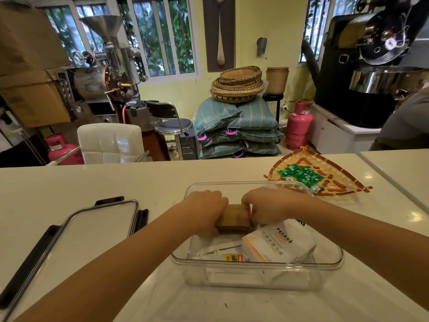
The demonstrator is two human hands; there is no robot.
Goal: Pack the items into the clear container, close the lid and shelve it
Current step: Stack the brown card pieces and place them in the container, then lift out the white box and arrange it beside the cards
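We are mid-packing: both hands, left and right, clamp a box inside the container. Sachets upper right remain; the lid lies lower left, unshelved.

container: clear glossy plastic | block: matt wood | counter: smooth glossy white | tray: woven bamboo

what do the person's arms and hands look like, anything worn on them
Both forearms are bare as far as the view reaches, with no sleeve showing. The left hand and right hand carry no glove, watch or bracelet that can be seen. The fingers are mostly curled out of sight.
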